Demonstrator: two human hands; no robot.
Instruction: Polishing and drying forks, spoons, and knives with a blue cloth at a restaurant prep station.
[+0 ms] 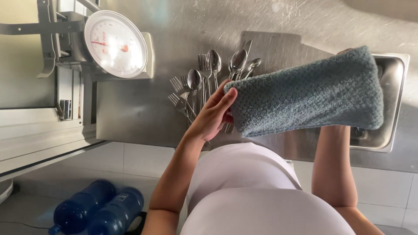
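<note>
1. A person looks down at a steel counter (pixel 143 117) and holds a grey-blue towel (pixel 305 93) stretched out flat above it.
2. The left hand (pixel 213 114) grips the towel's left end, with the fingers curled over the top edge and the thumb below it.
3. The right hand (pixel 346 52) is almost wholly hidden behind the towel's right end. Only a sliver shows at the top edge, so its grip cannot be told. The right forearm rises to the towel from below.
4. A pile of cutlery (pixel 209 82), made up of forks, spoons and a knife, lies on the counter just behind the towel's left end, partly covered by the left hand.
5. A sink (pixel 392 104) is set in the counter behind the towel's right end, mostly covered by the cloth.
6. A round dial scale (pixel 114 43) stands on the counter well to the left of the towel.
7. Two dark blue bottles (pixel 96 211) lie side by side on the tiled floor (pixel 139 159), far below and left of the towel.
8. The person's white top fills the lower middle, below the towel.
</note>
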